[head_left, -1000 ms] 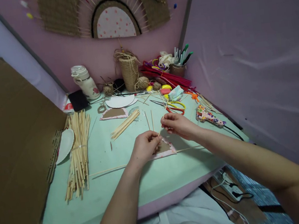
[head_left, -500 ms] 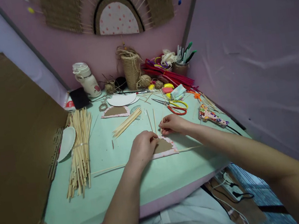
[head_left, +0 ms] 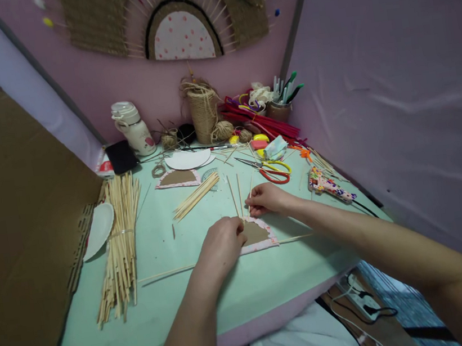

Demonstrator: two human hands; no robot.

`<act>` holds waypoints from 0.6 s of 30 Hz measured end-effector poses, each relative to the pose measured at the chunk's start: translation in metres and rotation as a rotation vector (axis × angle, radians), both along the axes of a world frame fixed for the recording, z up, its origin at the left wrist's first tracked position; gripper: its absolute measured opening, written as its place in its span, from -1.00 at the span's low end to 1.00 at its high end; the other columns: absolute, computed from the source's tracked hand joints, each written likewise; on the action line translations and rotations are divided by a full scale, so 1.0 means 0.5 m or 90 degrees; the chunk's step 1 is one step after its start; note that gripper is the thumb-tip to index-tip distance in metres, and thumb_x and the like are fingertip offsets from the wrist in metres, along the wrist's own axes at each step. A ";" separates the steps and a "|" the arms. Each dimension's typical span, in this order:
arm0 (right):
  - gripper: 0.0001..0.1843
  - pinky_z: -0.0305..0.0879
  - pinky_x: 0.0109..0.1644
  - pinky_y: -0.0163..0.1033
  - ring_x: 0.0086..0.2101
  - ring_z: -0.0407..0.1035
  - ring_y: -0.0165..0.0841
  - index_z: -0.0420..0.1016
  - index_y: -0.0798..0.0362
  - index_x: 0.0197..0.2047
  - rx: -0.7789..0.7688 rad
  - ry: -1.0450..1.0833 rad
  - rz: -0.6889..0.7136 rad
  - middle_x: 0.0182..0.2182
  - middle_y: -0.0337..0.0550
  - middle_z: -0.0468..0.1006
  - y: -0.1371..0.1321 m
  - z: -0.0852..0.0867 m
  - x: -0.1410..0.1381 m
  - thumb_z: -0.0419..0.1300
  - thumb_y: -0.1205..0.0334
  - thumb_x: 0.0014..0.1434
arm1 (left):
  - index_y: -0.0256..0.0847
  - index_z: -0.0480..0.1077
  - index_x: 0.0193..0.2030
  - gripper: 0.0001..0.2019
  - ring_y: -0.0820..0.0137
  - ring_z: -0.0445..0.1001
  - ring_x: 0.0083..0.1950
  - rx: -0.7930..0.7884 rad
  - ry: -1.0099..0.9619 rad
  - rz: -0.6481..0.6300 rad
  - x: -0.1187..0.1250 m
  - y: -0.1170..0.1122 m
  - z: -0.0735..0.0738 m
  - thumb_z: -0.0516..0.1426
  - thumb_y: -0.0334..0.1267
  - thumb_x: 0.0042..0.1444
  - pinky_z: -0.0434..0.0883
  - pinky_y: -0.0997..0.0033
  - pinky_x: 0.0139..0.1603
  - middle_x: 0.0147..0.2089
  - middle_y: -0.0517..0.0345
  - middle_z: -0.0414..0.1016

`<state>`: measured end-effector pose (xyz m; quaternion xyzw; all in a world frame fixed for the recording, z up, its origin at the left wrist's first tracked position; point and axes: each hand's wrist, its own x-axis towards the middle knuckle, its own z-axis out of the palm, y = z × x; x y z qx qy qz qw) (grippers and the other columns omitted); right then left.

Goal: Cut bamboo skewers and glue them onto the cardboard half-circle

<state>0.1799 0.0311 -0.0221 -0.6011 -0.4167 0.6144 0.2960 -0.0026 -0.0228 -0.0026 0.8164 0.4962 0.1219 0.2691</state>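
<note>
A half-round cardboard piece [head_left: 256, 232] with a pink-and-white fabric border lies flat at the table's middle. My left hand [head_left: 222, 243] covers its left part, fingers curled and pressed together on it. Between the fingers of my right hand [head_left: 265, 198] is a thin bamboo stick [head_left: 251, 184], its lower end at the curved border. Two more sticks, one of them this upright stick [head_left: 238, 186], stand out from the top of the curve. Further thin sticks extend sideways from the flat edge, such as the long left stick [head_left: 168, 274].
Left lies a bundle of sticks [head_left: 122, 238] beside a cardboard panel [head_left: 16, 224]. Behind my hands are a small stick pile [head_left: 195, 196], another half-round piece [head_left: 178, 177] and scissors [head_left: 271, 170]. A glue gun [head_left: 329, 184] rests at right. Bottle [head_left: 134, 130] and twine [head_left: 204, 114] stand at the back.
My left fingertips have shifted slightly down and left, away from the stick bases. The right hand keeps its pinch on the stick at the curve. The view has tilted slightly upward.
</note>
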 end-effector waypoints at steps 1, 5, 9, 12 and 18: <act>-0.71 0.41 -0.53 -0.46 -0.66 0.39 -0.51 0.36 0.12 -0.60 0.001 -0.003 0.002 -0.68 -0.17 0.54 0.000 0.001 -0.001 0.28 0.41 0.10 | -0.18 0.37 -0.41 -0.89 0.34 0.36 -0.36 0.003 -0.003 -0.002 0.001 -0.001 0.001 0.08 -0.46 -0.01 0.12 0.41 -0.39 -0.40 0.14 0.44; -0.71 0.40 -0.53 -0.47 -0.67 0.38 -0.52 0.38 0.13 -0.60 0.004 -0.018 0.009 -0.68 -0.17 0.54 0.002 0.001 -0.002 0.25 0.42 0.13 | -0.15 0.38 -0.33 -0.85 0.33 0.38 -0.33 -0.006 -0.013 -0.023 0.001 -0.006 0.009 0.08 -0.45 -0.01 0.15 0.42 -0.37 -0.34 0.13 0.43; -0.74 0.39 -0.56 -0.46 -0.68 0.39 -0.50 0.39 0.14 -0.59 0.006 -0.036 0.018 -0.68 -0.16 0.53 0.007 -0.003 -0.003 0.27 0.41 0.11 | -0.10 0.45 -0.25 -0.81 0.31 0.41 -0.30 -0.046 -0.004 -0.044 0.000 -0.009 0.023 0.08 -0.40 0.01 0.17 0.41 -0.34 -0.32 0.11 0.41; -0.74 0.40 -0.56 -0.45 -0.68 0.39 -0.49 0.38 0.14 -0.60 0.008 -0.049 0.025 -0.70 -0.18 0.52 0.011 -0.006 -0.003 0.32 0.39 0.07 | -0.09 0.49 -0.20 -0.78 0.30 0.41 -0.28 -0.071 0.014 -0.054 0.001 -0.009 0.032 0.07 -0.35 0.05 0.18 0.41 -0.32 -0.29 0.09 0.40; -0.73 0.41 -0.56 -0.45 -0.67 0.40 -0.48 0.36 0.12 -0.58 0.027 -0.064 0.038 -0.69 -0.20 0.52 0.011 -0.010 -0.003 0.37 0.34 0.02 | -0.10 0.51 -0.23 -0.78 0.32 0.40 -0.28 -0.088 0.018 -0.058 0.001 -0.006 0.032 0.05 -0.33 0.08 0.18 0.41 -0.29 -0.29 0.09 0.39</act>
